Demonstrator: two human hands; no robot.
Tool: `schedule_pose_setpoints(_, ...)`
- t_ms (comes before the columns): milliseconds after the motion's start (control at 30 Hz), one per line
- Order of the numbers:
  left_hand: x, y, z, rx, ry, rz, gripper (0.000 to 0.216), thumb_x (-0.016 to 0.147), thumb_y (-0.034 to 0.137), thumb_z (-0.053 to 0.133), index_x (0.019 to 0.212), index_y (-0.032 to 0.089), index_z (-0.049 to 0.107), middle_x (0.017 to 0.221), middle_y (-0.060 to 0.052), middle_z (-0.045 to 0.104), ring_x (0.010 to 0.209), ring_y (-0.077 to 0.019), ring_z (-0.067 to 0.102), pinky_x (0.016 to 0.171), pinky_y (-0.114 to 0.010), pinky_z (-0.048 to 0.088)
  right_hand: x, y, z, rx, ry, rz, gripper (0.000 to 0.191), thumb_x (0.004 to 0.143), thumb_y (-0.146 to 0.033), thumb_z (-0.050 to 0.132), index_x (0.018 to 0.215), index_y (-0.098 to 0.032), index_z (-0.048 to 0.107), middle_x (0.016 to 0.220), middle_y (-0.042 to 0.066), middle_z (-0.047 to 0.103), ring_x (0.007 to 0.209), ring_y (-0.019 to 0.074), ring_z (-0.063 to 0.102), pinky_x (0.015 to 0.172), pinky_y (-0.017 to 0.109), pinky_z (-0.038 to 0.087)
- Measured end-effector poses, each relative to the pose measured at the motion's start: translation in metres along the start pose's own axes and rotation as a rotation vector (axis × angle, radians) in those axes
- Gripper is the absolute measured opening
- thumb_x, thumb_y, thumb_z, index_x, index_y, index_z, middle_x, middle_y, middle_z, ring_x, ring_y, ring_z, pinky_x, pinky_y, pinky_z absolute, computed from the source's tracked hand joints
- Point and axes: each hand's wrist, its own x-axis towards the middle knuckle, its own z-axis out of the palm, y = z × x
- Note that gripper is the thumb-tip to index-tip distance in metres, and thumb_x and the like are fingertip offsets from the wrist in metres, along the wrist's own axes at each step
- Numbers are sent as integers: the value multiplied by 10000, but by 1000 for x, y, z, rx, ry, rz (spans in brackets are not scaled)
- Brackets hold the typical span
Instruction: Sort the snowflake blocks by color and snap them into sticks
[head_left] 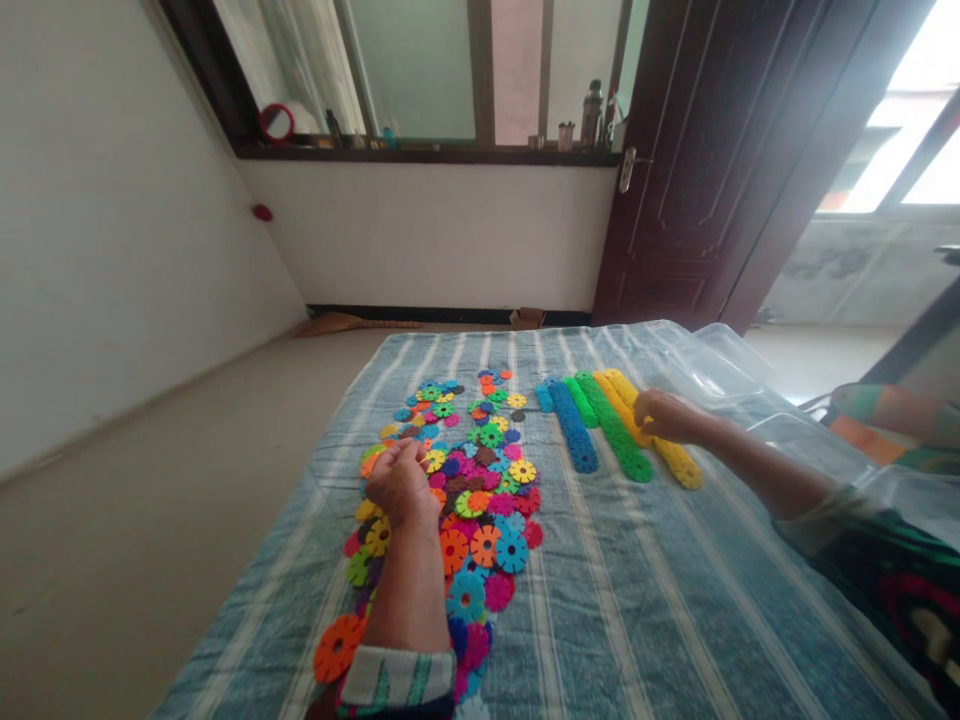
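Observation:
Over the left side of a pile of coloured, notched plastic discs [486, 545] is my left hand [403, 480]. Its fingers are curled together, and what they hold, if anything, is hidden. My right hand [664, 415] reaches over the yellow rows of overlapping discs [679, 464], fingers pinched down close to the shorter yellow row. I cannot make out whether a disc is between them. Left of the yellow rows lie green rows [619, 435] and a long blue row [574, 430]. A short light-blue row [544, 398] lies at the far left of these.
A striped blue-grey cloth [592, 600] covers the surface under the discs. Clear plastic containers [720, 365] stand along the right edge, beyond and beside my right forearm. Past the far edge are a wall, a ledge [435, 156] with small items, and a dark red door [697, 150].

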Motion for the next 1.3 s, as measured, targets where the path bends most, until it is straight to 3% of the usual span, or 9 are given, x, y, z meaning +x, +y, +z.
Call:
schedule_pose_setpoints(167, 0, -3, -2, -12, -1, -15, 202, 510, 220, 596, 695, 141, 616, 556, 40, 558, 517, -108, 516, 498, -238, 409, 6, -11, -8, 13, -17, -40, 140, 702, -128, 644, 800, -202, 712, 949, 62, 687, 926, 201, 620, 840, 296, 450)
schedule_pose_setpoints(300, -2, -5, -5, -24, 14, -44, 203, 525, 211, 605, 714, 139, 626, 562, 34, 570, 532, -114, 534, 503, -236, 415, 25, -48, -11, 24, 7, -126, 144, 753, -156, 599, 832, -210, 708, 928, 59, 683, 907, 199, 617, 837, 300, 440)
schedule_pose_setpoints(400, -2, -6, -7, -48, 34, -57, 194, 542, 200, 606, 723, 136, 630, 552, 37, 561, 508, -109, 524, 496, -236, 416, 51, -99, -9, 66, 29, -249, 150, 801, -188, 567, 858, -207, 705, 917, 53, 674, 883, 184, 611, 813, 283, 434)
schedule_pose_setpoints(633, 1, -6, -12, -198, 94, -138, 183, 599, 152, 571, 772, 135, 627, 619, 22, 590, 554, -103, 563, 547, -230, 460, 125, -252, 4, 119, 10, -460, 211, 868, -209, 519, 916, -196, 725, 1007, 67, 678, 963, 182, 603, 778, 243, 427)
schedule_pose_setpoints(733, 2, -5, -13, -236, 100, -162, 180, 610, 128, 566, 778, 127, 628, 634, 11, 598, 562, -99, 566, 558, -227, 460, 150, -301, 12, 81, -8, -458, 232, 891, -232, 502, 942, -199, 726, 1051, 85, 666, 1046, 205, 573, 798, 255, 437)
schedule_pose_setpoints(800, 1, -4, -14, -236, 101, -168, 178, 616, 125, 568, 782, 123, 630, 634, 6, 597, 563, -103, 568, 562, -232, 460, 163, -321, 20, 62, -18, -436, 210, 850, -300, 587, 949, -175, 724, 1097, 120, 644, 1103, 250, 537, 821, 287, 446)
schedule_pose_setpoints(933, -1, -2, -13, -218, 103, -185, 182, 619, 116, 566, 791, 123, 625, 631, 4, 596, 526, -100, 549, 550, -243, 453, 178, -331, 37, 38, -41, -347, 350, 783, -392, 672, 1009, -126, 701, 1129, 177, 616, 1130, 309, 508, 852, 360, 461)
schedule_pose_setpoints(1167, -1, -4, -13, -165, 89, -172, 192, 622, 132, 577, 808, 131, 629, 651, -12, 607, 568, -123, 576, 550, -251, 466, 175, -314, 53, 84, -24, -310, 313, 846, -380, 582, 1001, -138, 707, 1117, 167, 631, 1147, 283, 505, 864, 344, 454)
schedule_pose_setpoints(1300, 0, -7, -13, -146, 67, -130, 193, 617, 144, 583, 804, 136, 630, 671, -14, 619, 578, -122, 583, 531, -241, 462, 173, -299, 58, 145, -16, -233, 266, 818, -296, 572, 887, -99, 737, 933, 157, 683, 904, 231, 613, 714, 270, 456)
